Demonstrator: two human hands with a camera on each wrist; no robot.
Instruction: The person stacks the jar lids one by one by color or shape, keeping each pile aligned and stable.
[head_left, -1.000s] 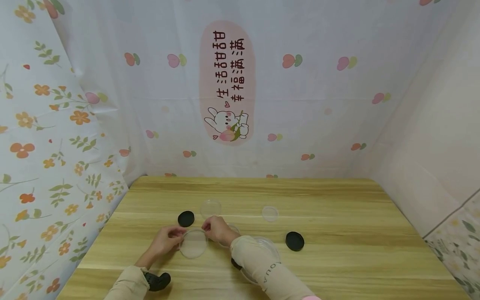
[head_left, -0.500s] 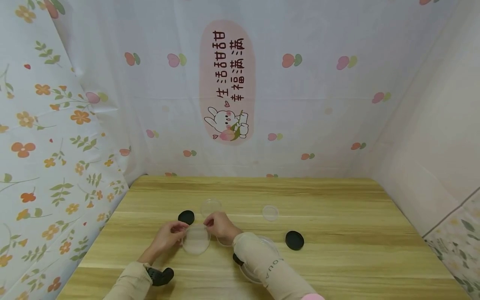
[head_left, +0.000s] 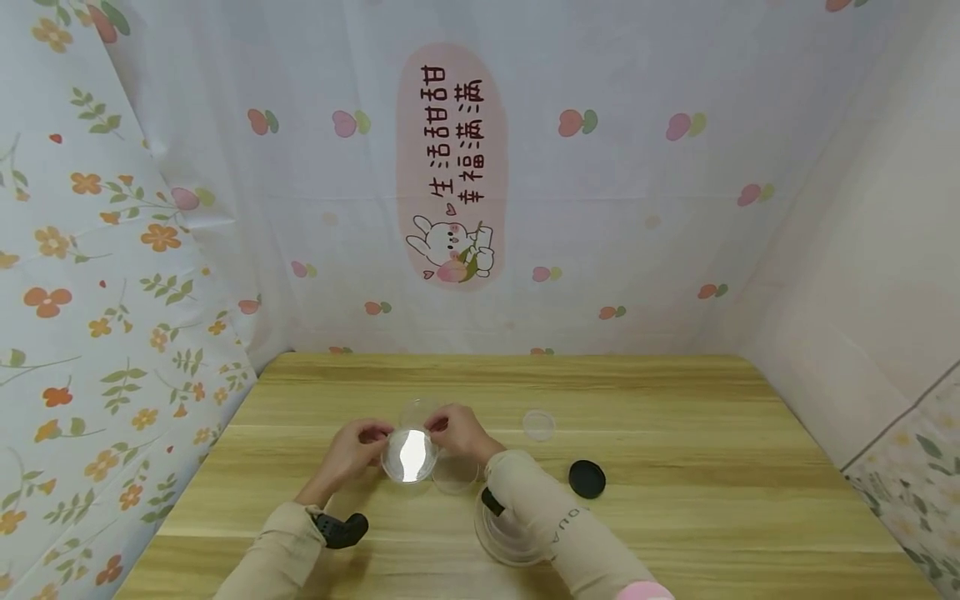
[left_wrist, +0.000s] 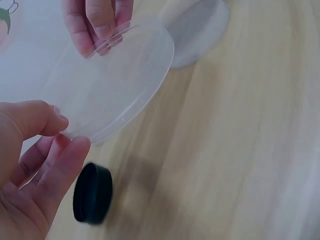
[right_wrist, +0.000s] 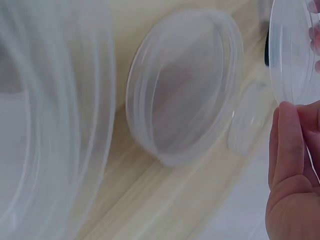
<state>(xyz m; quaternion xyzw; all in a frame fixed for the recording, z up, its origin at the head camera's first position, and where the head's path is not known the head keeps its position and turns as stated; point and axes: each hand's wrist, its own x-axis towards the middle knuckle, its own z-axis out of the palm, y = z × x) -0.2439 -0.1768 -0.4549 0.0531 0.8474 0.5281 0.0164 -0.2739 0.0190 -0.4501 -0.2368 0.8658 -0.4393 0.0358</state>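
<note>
Broadly, a pale wood-grain counter (head_left: 675,417) lies beneath everything, and the beige sleeve (head_left: 558,525) of the right arm crosses over part of a broad stack of clear, round plastic pieces (head_left: 497,540); a careless sweep of that forearm could shift the stack. Beyond the sleeve, the right hand (head_left: 459,433) and the left hand (head_left: 354,456) face each other, the fingers of each drawn together in a pinch on opposite sides of a clear, round, rimmed plastic disc (head_left: 410,458). It hangs tilted between them, apparently just above the counter. Since only fingertips hold its smooth, thin edge, uneven pulling could flex it or let one side slip, dropping it onto whatever lies below. Just beside the right hand, a smaller clear, round plastic dish (head_left: 455,477) lies where a low wrist might knock it; its transparency against the counter would make it easy to misjudge. Near the left hand is a round black plastic cap (left_wrist: 93,194), which a falling disc could strike.
</note>
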